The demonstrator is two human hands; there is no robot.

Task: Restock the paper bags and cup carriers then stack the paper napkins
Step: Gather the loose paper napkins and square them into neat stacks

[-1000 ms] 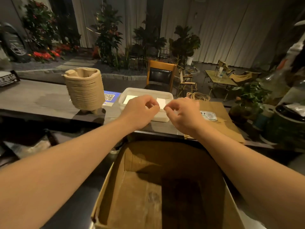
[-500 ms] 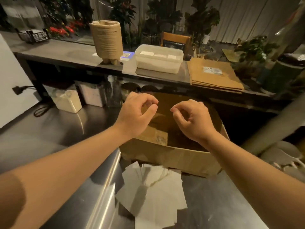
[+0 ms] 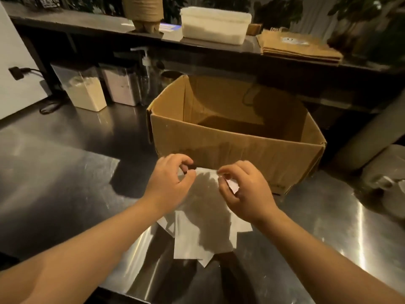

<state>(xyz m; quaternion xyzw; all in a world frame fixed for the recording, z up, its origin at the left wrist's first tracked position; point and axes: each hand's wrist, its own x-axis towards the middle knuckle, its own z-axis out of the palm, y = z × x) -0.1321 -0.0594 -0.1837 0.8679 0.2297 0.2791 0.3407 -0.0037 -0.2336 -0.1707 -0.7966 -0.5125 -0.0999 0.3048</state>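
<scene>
Several loose white paper napkins (image 3: 203,229) lie in a messy pile on the steel counter (image 3: 65,172), just in front of an open cardboard box (image 3: 236,148). My left hand (image 3: 168,183) and my right hand (image 3: 245,194) hover over the pile's far edge. Each pinches a far corner of the top napkin between thumb and forefinger. On the raised shelf behind stand a stack of brown cup carriers (image 3: 142,9), a white plastic tub (image 3: 214,25) and a flat stack of brown paper bags (image 3: 300,49).
Two clear canisters (image 3: 82,88) (image 3: 121,86) and a pump bottle (image 3: 146,71) stand under the shelf, left of the box. A power cable (image 3: 47,106) trails at the far left. A pale plastic bag (image 3: 385,178) sits on the counter at the right.
My view tipped down from the shelf to the counter. Both hands drew back from the white tub, passed over the box and came down onto the loose napkins.
</scene>
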